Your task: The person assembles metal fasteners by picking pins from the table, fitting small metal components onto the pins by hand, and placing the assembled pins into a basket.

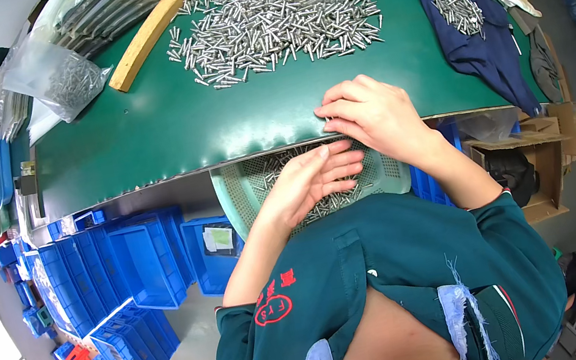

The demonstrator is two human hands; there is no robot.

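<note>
A pale green perforated basket rests on my lap under the table's front edge, with several small metal pins lying in it. My left hand lies flat, fingers together, over the pins inside the basket. My right hand rests on the edge of the green table, fingers spread and curled over the rim just above the basket. A large heap of the same metal pins covers the far middle of the table.
A dark blue cloth with a small pile of pins lies at the right. A wooden strip and clear bags of pins sit at the far left. Blue plastic crates stack on the floor left; a cardboard box stands right.
</note>
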